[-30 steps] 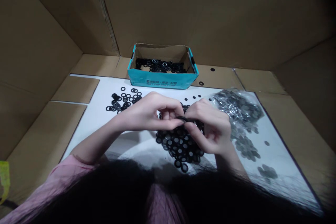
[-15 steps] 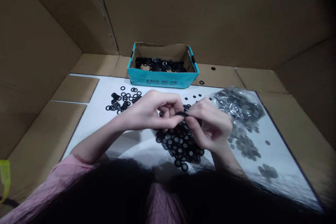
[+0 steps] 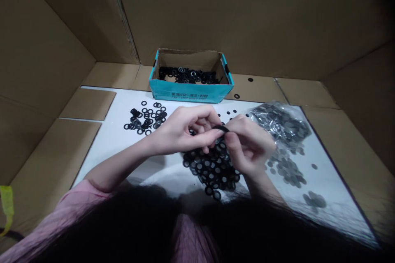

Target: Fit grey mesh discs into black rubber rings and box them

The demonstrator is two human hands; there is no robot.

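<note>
Between my two hands is a small black ring (image 3: 220,128), pinched at its edges. My left hand (image 3: 188,129) grips its left side with thumb and fingertips. On the other side, the thumb and fingers of my right hand (image 3: 248,141) close on it. Fingers cover part of the ring. Below them, a heap of black rings with grey centres (image 3: 212,170) lies on the white board (image 3: 160,176). Loose black rings (image 3: 146,117) are scattered to the left, beyond my left forearm.
A blue cardboard box (image 3: 188,92) with black rings in it stands at the back. To the right lie a clear plastic bag (image 3: 280,123) of dark discs and several loose grey discs (image 3: 290,171). Tall cardboard walls (image 3: 231,20) enclose the board.
Both hands have shifted slightly to the right. The ring is now tilted so that more of its curved edge shows, where it looked flatter before.
</note>
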